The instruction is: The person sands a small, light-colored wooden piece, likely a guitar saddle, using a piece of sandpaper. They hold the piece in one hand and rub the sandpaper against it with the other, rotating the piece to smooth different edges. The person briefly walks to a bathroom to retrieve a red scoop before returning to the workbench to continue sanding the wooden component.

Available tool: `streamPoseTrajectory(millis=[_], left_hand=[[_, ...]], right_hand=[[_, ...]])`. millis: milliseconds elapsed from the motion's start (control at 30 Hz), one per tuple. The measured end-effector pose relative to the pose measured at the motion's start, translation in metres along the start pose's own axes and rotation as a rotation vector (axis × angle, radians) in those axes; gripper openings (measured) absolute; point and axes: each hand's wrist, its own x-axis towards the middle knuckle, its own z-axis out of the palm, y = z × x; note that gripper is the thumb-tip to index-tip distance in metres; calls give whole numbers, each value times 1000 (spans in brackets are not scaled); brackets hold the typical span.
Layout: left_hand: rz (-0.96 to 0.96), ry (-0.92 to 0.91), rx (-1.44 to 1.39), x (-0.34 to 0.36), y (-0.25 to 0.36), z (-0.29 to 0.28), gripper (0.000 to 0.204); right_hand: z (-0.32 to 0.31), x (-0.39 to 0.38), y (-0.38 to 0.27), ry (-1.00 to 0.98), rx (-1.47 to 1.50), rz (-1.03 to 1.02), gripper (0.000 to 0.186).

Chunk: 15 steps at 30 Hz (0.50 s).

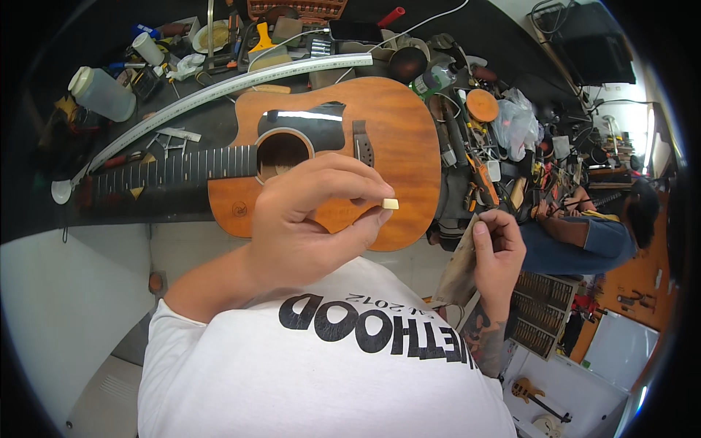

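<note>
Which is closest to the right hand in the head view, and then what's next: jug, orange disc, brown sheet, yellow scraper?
1. Brown sheet: held in the right hand.
2. Orange disc: right of the guitar.
3. Yellow scraper: behind the guitar.
4. Jug: far left.

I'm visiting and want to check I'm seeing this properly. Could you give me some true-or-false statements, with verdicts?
1. The left hand pinches a small cream block. True.
2. The right hand is empty. False: the right hand holds a brownish sheet.
3. The guitar's neck points to the right. False: the neck of the guitar points left.
4. A long ruler lies mostly beyond the guitar. True.
5. The person's shirt is plain black. False: the shirt is white with dark lettering.
</note>
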Motion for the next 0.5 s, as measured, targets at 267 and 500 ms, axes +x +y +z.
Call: streamPoseTrajectory(millis=[267, 500], left_hand=[[-369, -11, -338, -17, 5, 36, 25], [-372, 37, -207, -30, 10, 58, 30]], right_hand=[[4, 24, -51, -349, 24, -496, 11], [22, 35, -72, -550, -58, -682, 14]])
